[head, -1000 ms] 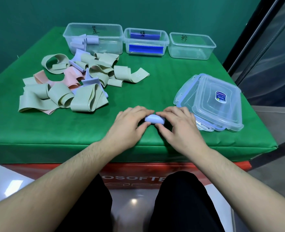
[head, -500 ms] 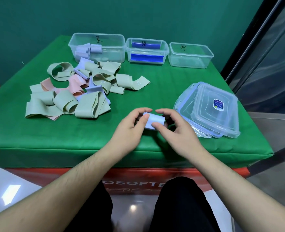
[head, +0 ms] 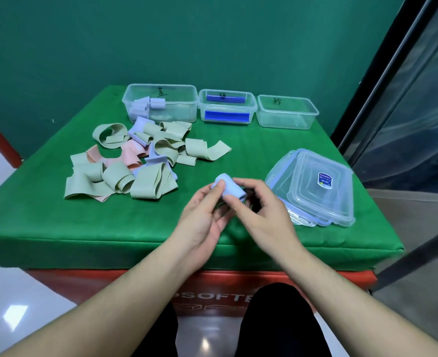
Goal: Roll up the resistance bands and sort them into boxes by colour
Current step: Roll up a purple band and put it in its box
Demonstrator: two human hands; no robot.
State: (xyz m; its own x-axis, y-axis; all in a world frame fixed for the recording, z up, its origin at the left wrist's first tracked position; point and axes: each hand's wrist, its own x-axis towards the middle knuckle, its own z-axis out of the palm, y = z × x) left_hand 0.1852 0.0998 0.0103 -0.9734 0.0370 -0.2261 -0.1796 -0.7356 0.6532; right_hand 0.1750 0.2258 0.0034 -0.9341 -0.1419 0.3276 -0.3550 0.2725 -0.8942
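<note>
The left hand [head: 205, 215] and the right hand [head: 261, 210] both pinch a little blue roll [head: 229, 187] between thumb and fingers, lifted just above the green table [head: 251, 161]. They probably squeeze it so the rolled band cannot spring open. Just to the right lies a stack of clear lids [head: 318, 189], set aside so the boxes stay open. To the left, a bit farther, sits a messy pile of loose bands [head: 138, 161] (mostly pale green, some pink, a few blue) that are not yet rolled. At the far edge stand three clear boxes in a row. The left box [head: 161, 103] holds blue rolls already, so this roll likely belongs there. The middle box [head: 226, 106] has dark blue strips on it, and the right box [head: 287, 112] looks bare inside.
</note>
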